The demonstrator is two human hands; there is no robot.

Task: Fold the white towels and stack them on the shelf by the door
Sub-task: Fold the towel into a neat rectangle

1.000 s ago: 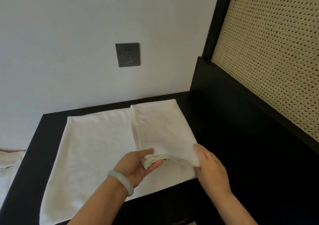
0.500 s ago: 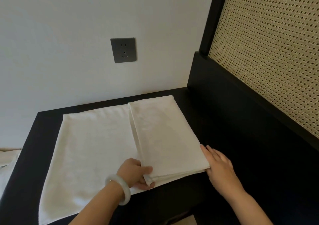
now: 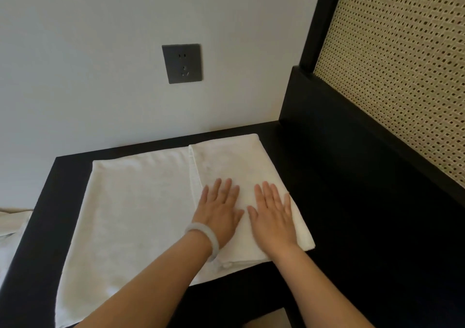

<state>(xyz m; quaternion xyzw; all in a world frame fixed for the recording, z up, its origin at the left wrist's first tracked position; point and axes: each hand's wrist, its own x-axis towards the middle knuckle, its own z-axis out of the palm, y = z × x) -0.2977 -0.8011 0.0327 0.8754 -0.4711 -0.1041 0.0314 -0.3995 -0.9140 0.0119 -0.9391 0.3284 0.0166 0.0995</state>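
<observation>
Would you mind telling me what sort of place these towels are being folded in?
Likely a bedroom or hotel room, though I cannot be sure: a black-framed woven cane panel like a headboard, a black table beside it against a plain wall, and a grey wall socket above.

readable text: none | brands, numbers, signs: none legible | wall socket (image 3: pixel 181 63): grey plate above the far edge of the desk (image 3: pixel 339 214), only pin slots show | white towel (image 3: pixel 130 214): plain cloth, no legible tag or print
</observation>
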